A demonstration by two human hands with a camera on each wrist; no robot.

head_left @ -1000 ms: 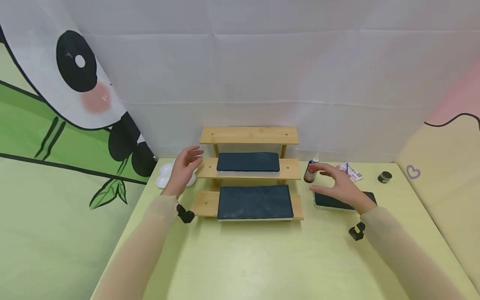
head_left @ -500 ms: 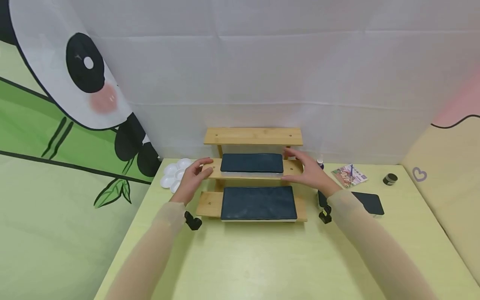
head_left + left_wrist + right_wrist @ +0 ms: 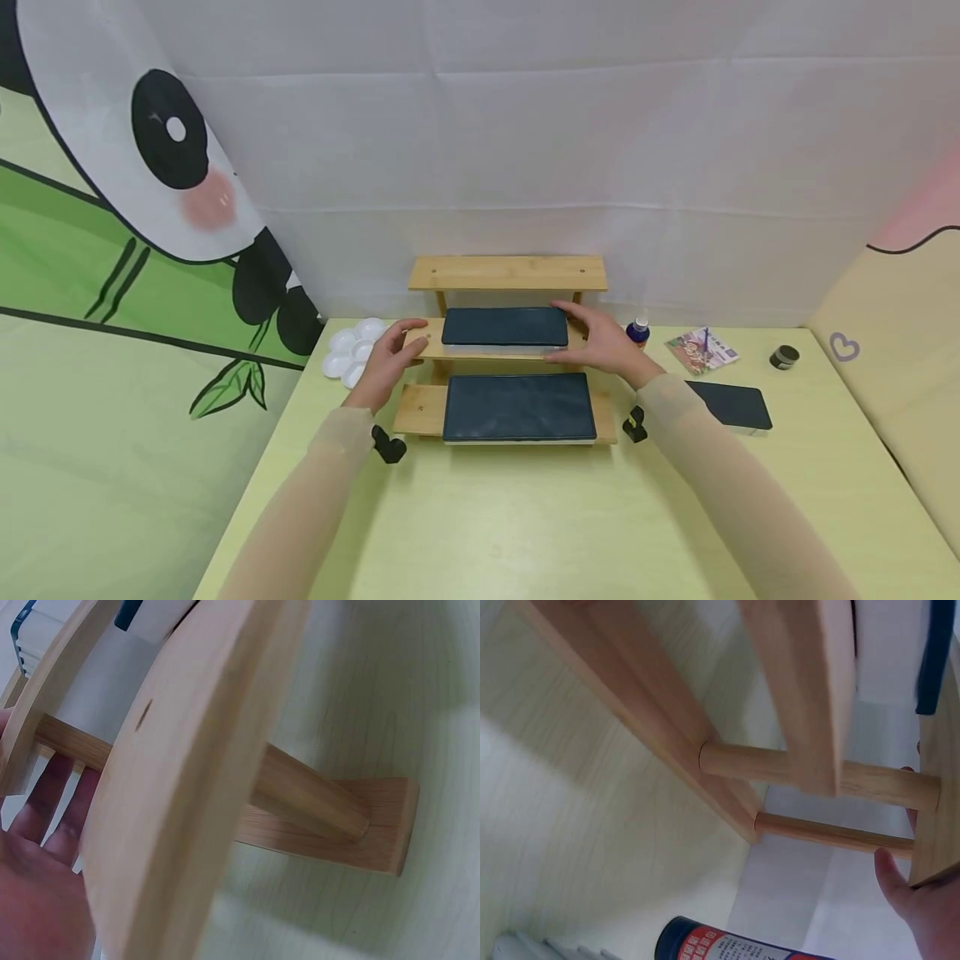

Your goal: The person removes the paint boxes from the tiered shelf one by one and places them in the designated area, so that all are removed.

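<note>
A white box with a dark blue lid (image 3: 504,326) lies on the middle tier (image 3: 433,328) of a stepped wooden rack. My right hand (image 3: 603,343) straddles that box's right end, fingers at the back and thumb at the front edge; firm contact is unclear. At the tier's left end is my left hand (image 3: 385,367), its thumb and fingertips over the wood, short of the box. Long, loosely extended fingers (image 3: 71,817) show behind the planks in the left wrist view. In the right wrist view the thumb (image 3: 889,874) lies by the tier's edge.
A larger dark-lidded box (image 3: 519,407) sits on the lowest tier, below the top tier (image 3: 507,272). A flower-shaped paint palette (image 3: 343,344) stands left. On the right are a bottle (image 3: 638,331), a printed packet (image 3: 692,350), a small jar (image 3: 784,357) and another dark-lidded box (image 3: 735,405).
My right hand has moved left from beside the bottle to the upper box's right end. The left hand has come slightly lower and right onto the middle tier's end. The boxes have stayed put.
</note>
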